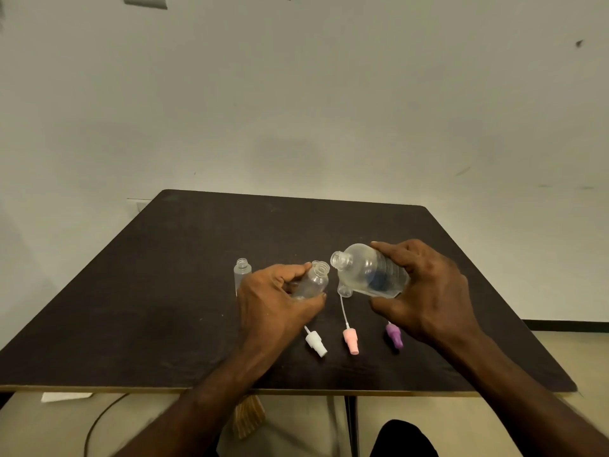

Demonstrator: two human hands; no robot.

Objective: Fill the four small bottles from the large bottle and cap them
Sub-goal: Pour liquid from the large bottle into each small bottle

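Left hand (273,298) fingers wrapped round a small clear plastic bottle (313,281), right hand (428,291) gripping the big clear plastic bottle (365,272), tilted, mouths nearly touching.

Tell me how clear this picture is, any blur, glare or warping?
Head view: dim, warm light, a bit soft overall. Wide-angle warp bows the table edges. Left hand and right hand are slightly smeared. Clear small bottle and large bottle show faint highlights, no strong glare; liquid level can't be read.
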